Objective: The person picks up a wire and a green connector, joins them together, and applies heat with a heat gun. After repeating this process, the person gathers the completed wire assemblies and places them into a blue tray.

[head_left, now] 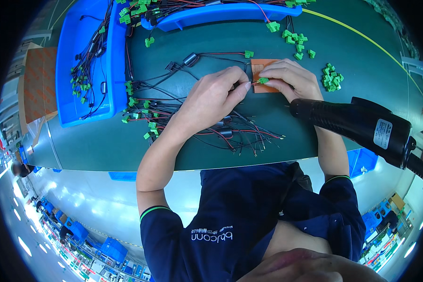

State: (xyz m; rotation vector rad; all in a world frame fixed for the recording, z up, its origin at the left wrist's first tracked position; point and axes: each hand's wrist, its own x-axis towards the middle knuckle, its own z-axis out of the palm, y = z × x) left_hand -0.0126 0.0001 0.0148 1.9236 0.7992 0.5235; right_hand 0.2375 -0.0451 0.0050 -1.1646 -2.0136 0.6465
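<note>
Close together over an orange-brown board (257, 88), both hands work at a small green terminal connector (262, 81). My right hand (293, 80) pinches that connector between thumb and fingers. Thumb and forefinger of my left hand (216, 94) are closed on a thin wire, whose red end reaches the connector; whether it is seated inside cannot be seen. A black electric screwdriver (350, 123) lies across the view over my right forearm, its tip near the right wrist. Beneath and beside my left hand spread several black and red wire leads (254, 129) with bare ends.
A blue bin (120, 101) of wired connectors stands at left, another blue tray (221, 15) at the far edge. Loose green connectors (332, 79) sit in piles at right. A lead with a black cylinder (191, 59) lies beyond my left hand. Cardboard (40, 84) stands far left.
</note>
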